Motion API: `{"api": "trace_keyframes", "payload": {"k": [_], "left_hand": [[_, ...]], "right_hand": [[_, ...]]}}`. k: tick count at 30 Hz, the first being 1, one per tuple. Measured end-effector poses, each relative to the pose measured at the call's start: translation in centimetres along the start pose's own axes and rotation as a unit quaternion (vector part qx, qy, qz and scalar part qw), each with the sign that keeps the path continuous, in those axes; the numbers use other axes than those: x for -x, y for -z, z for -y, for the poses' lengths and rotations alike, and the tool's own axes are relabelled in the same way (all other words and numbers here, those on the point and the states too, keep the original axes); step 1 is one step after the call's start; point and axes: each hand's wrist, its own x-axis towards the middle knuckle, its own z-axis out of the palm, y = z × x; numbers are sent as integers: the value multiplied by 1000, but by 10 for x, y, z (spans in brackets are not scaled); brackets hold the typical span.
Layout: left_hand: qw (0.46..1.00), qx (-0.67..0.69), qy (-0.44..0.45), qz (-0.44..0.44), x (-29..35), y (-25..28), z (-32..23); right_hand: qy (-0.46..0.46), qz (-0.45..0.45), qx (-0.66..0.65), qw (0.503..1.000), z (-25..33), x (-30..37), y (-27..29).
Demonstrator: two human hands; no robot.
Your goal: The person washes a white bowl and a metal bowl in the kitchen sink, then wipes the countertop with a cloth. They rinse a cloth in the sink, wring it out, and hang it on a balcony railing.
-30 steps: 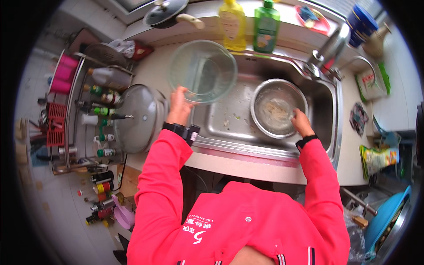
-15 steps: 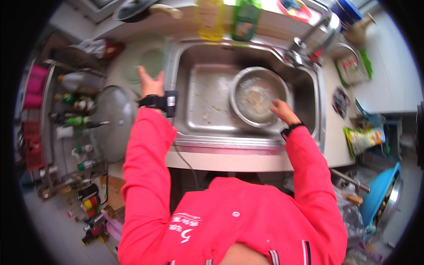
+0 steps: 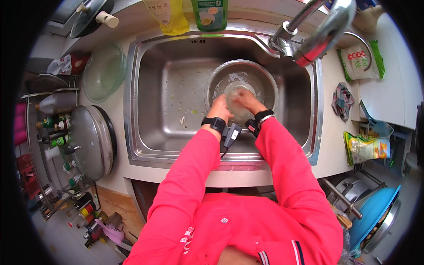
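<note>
A round stainless steel basin (image 3: 268, 79) with water in it sits in the right half of the sink (image 3: 165, 101). Inside the basin is a clear, see-through bowl (image 3: 238, 114), partly hidden by my hands. My left hand (image 3: 220, 108) is at the left side of this bowl, its fingers closed against the edge. From the right, my right hand (image 3: 250, 101) reaches into the bowl with bent fingers. Those fingertips are blurred, so whether they grip anything does not show. Dark bands with small devices circle both wrists.
The faucet (image 3: 304, 46) arches over the sink's back right corner. Behind the sink stand a yellow bottle (image 3: 170, 17) and a green bottle (image 3: 210, 15). Left on the counter are a green-tinted glass bowl (image 3: 99, 79) and a large pot lid (image 3: 88, 141); a cloth (image 3: 342, 101) lies right.
My left hand has come from over the left counter, where its fingers were spread, into the basin. My right hand has moved from the basin's right rim to the clear bowl. The view has shifted.
</note>
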Motion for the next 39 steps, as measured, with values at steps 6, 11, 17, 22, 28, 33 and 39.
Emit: {"api": "trace_keyframes", "payload": {"k": [6,11,17,22,28,33,39], "left_hand": [[997,9,-41,70,-37,1,17],[1000,7,22,-14,-28,8,11],[996,46,56,-46,-42,11,5],[996,74,-4,48,-40,6,5],[999,19,10,-50,-34,2,0],[995,98,-35,3,-39,-4,7],[989,-68,-125,42,-29,3,-1]], "right_hand": [[-111,-26,100,988,20,17,59],[22,-146,236,961,8,-7,19],[46,-22,-98,994,33,-14,-15],[3,-153,250,956,30,-16,41],[-13,-173,198,965,4,-12,4],[-10,-7,-130,991,34,-8,-5],[-34,-194,416,888,17,-1,35]]}}
